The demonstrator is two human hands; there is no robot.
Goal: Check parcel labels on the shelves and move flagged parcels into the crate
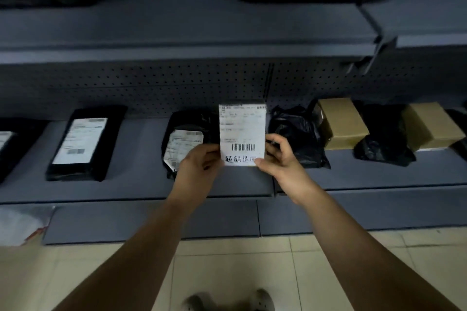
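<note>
Both hands grasp a small white-labelled rectangular parcel by its lower end: the left hand pinches the lower left edge, and the right hand pinches the lower right corner. The parcel is held above the middle of the grey metal shelf. Its long axis runs up and down in the view. The printed label faces the camera, with the barcode and bold handwritten characters at the lower end. On the shelf behind lie a flat black plastic mailer with a white label, a crumpled black plastic bag just right of the parcel, and a brown cardboard box.
</note>
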